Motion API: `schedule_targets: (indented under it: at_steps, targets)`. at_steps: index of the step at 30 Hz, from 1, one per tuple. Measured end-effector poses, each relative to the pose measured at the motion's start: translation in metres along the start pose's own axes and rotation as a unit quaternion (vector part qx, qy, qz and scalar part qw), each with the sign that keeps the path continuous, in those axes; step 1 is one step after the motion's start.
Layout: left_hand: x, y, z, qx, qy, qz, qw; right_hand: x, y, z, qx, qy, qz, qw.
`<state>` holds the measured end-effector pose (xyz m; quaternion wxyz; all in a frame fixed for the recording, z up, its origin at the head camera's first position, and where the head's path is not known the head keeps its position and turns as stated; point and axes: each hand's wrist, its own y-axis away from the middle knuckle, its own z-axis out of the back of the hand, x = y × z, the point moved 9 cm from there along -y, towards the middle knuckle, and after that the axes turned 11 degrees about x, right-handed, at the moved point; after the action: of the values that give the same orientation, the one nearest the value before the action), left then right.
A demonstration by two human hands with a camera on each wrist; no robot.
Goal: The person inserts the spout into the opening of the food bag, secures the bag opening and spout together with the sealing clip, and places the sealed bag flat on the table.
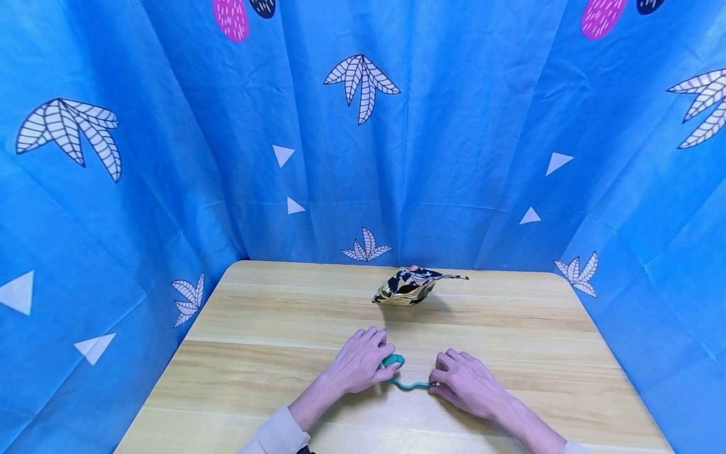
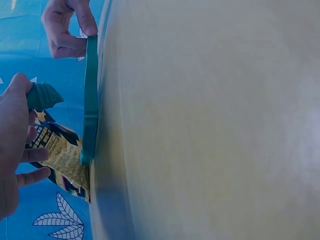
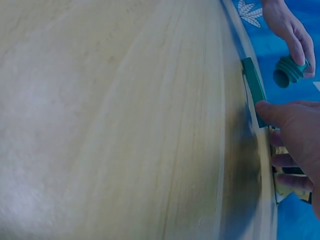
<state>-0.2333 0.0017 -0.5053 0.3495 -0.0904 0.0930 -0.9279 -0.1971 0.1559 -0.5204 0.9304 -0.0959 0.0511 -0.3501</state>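
Observation:
My left hand (image 1: 360,362) pinches a short green ribbed spout (image 3: 287,70) with a round open end, low over the table. The thumb and fingers of my right hand (image 1: 467,384) pinch one end of a long green strip, like a bag clip (image 2: 91,95). From there the strip runs toward the left hand, bending in a shallow wave in the head view. In the left wrist view the spout appears apart from the strip. Beyond both hands a black and gold printed bag (image 1: 408,287) stands on the table, its top flap pointing right.
The wooden table (image 1: 255,366) has pale boards and rounded far corners. A blue curtain (image 1: 454,126) with leaf and triangle prints surrounds it at the back and sides. A white sleeve (image 1: 278,435) covers the left forearm near the front.

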Motion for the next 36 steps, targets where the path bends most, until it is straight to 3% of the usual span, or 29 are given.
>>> schedule_targets:
  at_steps: [23, 36]
  targets:
    - [0.002, 0.000, 0.000, 0.010, 0.007, 0.006, 0.9999, -0.002, 0.001, -0.003, -0.003, -0.007, 0.000, 1.000]
    - [0.002, -0.002, 0.003, 0.015, 0.013, 0.007, 0.9998, -0.016, -0.007, 0.028, -0.051, 0.007, -0.002, 0.999]
